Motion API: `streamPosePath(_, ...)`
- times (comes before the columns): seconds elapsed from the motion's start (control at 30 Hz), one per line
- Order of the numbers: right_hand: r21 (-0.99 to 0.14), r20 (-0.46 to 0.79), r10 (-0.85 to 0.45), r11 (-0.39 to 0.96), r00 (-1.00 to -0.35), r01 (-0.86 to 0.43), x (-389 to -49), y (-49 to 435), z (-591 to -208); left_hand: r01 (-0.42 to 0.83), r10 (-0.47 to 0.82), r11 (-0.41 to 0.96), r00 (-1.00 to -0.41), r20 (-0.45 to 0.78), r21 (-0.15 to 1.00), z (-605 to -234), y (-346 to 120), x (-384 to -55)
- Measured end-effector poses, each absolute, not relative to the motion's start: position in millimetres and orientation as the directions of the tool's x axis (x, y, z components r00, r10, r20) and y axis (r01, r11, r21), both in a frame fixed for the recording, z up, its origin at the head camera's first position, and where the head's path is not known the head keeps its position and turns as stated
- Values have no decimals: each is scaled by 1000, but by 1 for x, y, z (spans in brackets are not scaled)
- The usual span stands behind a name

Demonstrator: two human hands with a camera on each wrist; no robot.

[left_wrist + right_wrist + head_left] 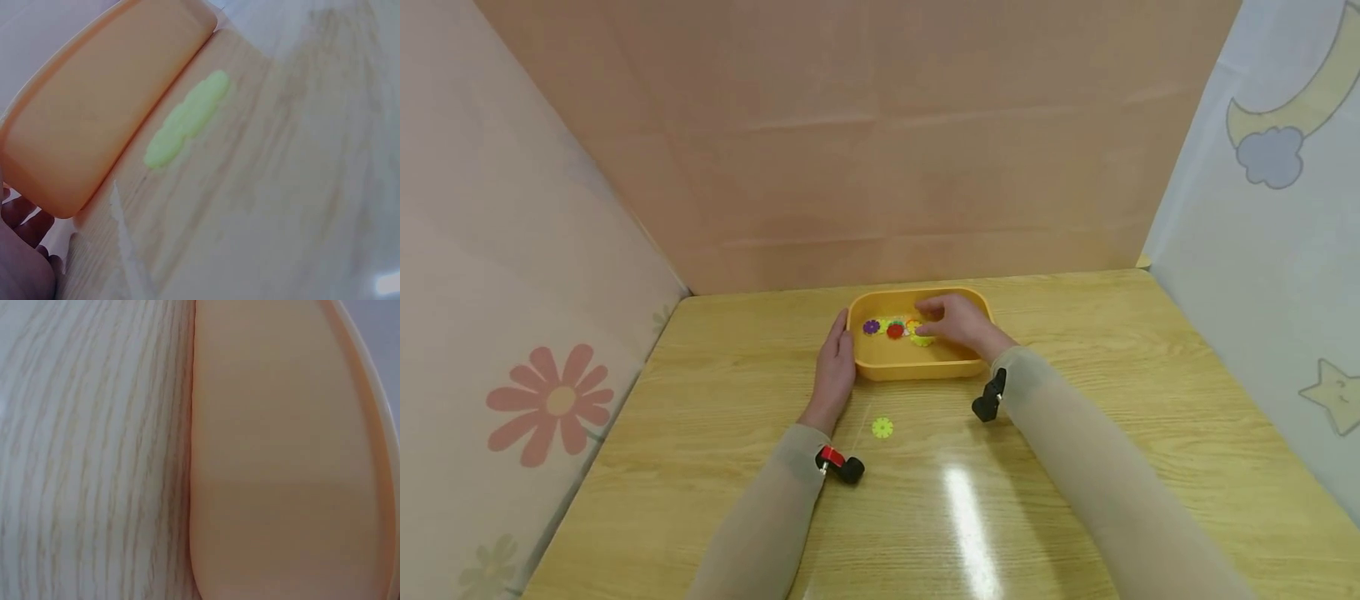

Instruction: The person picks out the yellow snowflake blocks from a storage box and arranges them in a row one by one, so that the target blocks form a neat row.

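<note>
A yellow plastic bin (917,372) sits on the table with several flower-shaped plastic discs inside, among them a purple one (871,327) and a red one (895,332). Along the bin's left end lies my left hand (835,367), its fingers extended against the outer wall. Over the bin's right half reaches my right hand (958,321), thumb and fingers apart, fingertips close above a yellow-green disc (922,341). Another yellow-green disc (882,427) lies flat on the table in front of the bin. The right wrist view shows only the bin's outer wall (281,437) and tabletop.
The wood-grain table (737,400) runs back to a tan panel (880,167). Pale printed panels stand at the left (490,250) and right (1262,275). A thin pale strip (128,250) shows on the table in the left wrist view.
</note>
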State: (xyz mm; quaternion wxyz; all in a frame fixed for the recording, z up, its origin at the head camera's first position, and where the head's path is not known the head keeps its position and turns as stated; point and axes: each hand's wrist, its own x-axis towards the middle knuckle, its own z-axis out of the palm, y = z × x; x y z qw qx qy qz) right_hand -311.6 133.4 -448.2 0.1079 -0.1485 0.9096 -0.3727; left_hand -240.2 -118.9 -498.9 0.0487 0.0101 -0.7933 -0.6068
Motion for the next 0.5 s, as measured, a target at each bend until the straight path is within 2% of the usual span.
streamPosePath(0.5,-734,-91,-391,648,-916,-204,-311,130,-453,36,-79,260,-995,58,965,-500,-121,-239)
